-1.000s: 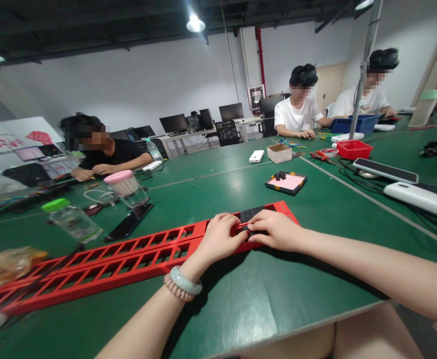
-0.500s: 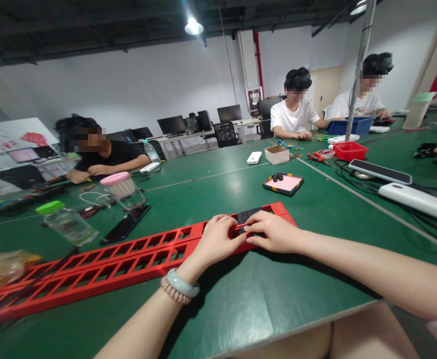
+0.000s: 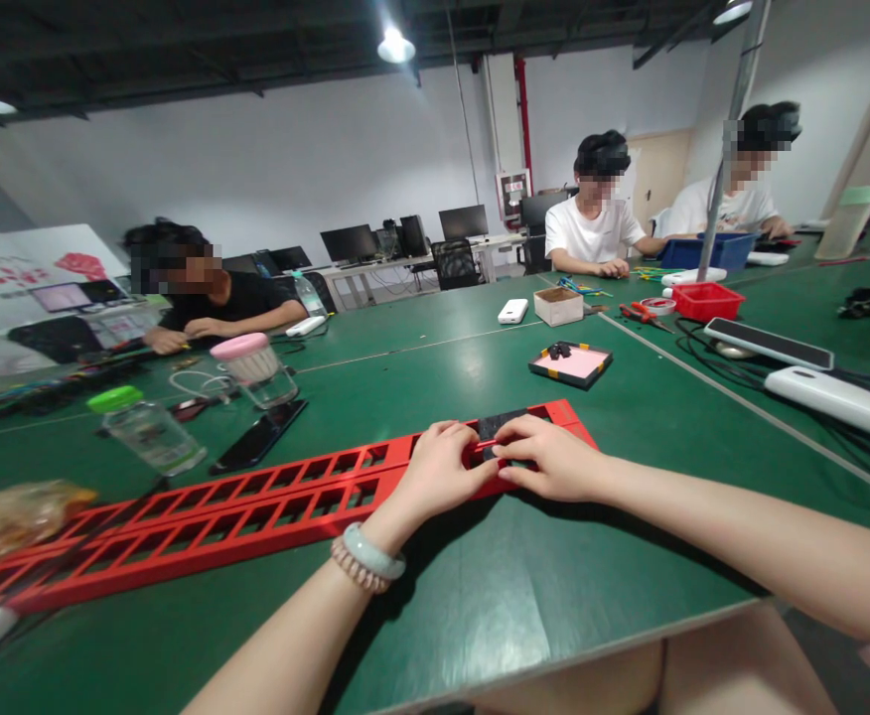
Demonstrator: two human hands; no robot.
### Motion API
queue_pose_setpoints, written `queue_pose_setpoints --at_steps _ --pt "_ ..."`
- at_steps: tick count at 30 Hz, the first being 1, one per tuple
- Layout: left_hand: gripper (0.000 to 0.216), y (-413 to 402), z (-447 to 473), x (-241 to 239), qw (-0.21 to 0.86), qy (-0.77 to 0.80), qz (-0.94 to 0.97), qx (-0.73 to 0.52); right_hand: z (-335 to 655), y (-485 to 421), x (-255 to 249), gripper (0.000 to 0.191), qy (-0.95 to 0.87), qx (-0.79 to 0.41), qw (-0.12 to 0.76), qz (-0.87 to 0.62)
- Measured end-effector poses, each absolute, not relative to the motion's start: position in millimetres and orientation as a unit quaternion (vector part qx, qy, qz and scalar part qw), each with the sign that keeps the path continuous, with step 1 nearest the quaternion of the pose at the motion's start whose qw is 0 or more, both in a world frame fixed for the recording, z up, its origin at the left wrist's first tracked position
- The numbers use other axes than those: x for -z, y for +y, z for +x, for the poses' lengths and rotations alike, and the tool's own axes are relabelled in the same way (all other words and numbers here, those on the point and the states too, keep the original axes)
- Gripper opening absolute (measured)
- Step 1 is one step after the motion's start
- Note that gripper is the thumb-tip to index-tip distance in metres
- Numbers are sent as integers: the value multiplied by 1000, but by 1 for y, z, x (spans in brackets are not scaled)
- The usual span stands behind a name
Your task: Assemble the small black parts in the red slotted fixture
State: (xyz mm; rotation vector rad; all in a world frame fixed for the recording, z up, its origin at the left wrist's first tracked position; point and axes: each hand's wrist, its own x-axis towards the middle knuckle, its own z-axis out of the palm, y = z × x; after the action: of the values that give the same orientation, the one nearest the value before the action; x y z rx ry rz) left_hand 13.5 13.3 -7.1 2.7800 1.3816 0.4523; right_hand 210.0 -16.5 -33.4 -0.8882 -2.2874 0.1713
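A long red slotted frame [image 3: 271, 521] with two rows of openings lies across the near part of the table. My left hand [image 3: 439, 465] rests on its right part, fingers bent over the frame and thumb reaching toward the right. Opposite it, my right hand [image 3: 550, 459] has its fingers curled in, their tips at a small black piece [image 3: 489, 452] in a slot. Just behind the fingers, a flat black block [image 3: 502, 425] sits in the far row of the frame. My hands partly hide the slot and the small piece.
Beyond the frame is a pink-lined tray [image 3: 570, 365] with several small black parts. A phone [image 3: 260, 437], a green-lidded jar [image 3: 148, 437] and a pink-lidded jar [image 3: 256, 369] stand left. Cables and a white device [image 3: 844, 402] lie right. Other people sit across the table.
The view has shifted slightly, so everything appears a little further right. Both hands keep almost the same position at the frame, with only slight finger movement.
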Motion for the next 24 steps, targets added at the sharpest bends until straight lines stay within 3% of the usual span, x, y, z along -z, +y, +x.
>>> queue_pose_setpoints --at_steps 10,17,24 --pt "34 12 12 9 1 436 886 -154 216 -14 27 35 -888 51 311 -335" --pt "35 10 12 5 5 437 885 -158 266 35 34 36 -784 150 382 -466" --pt "34 7 11 1 15 441 883 -156 331 74 64 39 -722 146 350 -578"
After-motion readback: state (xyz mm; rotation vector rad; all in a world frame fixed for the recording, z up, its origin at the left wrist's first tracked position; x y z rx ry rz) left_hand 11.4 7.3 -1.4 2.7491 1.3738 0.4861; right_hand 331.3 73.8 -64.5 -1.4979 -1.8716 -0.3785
